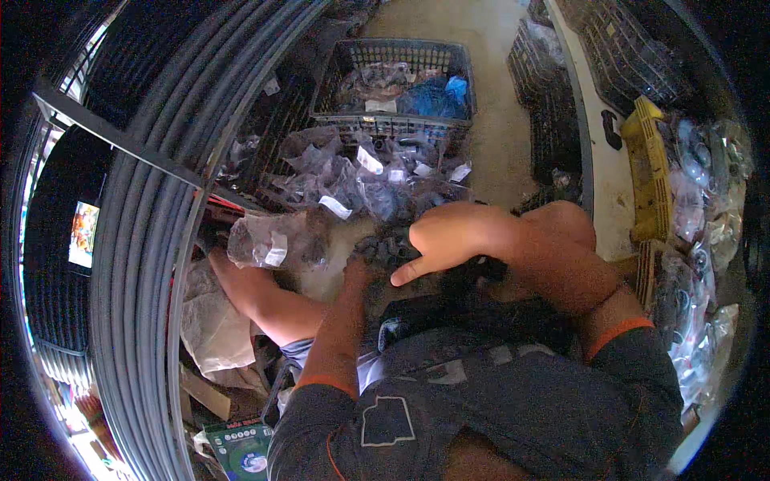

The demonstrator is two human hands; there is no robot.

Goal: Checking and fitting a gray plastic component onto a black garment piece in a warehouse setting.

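Note:
Small dark pieces lie in a pile at the middle, in front of me. My left hand reaches into this pile; its fingers blend into the dark pieces, so I cannot tell what they hold. My right hand is bent over the right part of the pile, one digit stretched down and left, the others turned out of sight. A crumpled clear bag with a white label lies left of the pile. More labelled clear bags are heaped beyond it.
A black crate holding blue plastic stands at the back. Grey coiled pipe on a metal rack rises at my left, beside brown paper. Stacked dark crates, a yellow crate and bagged parts line my right.

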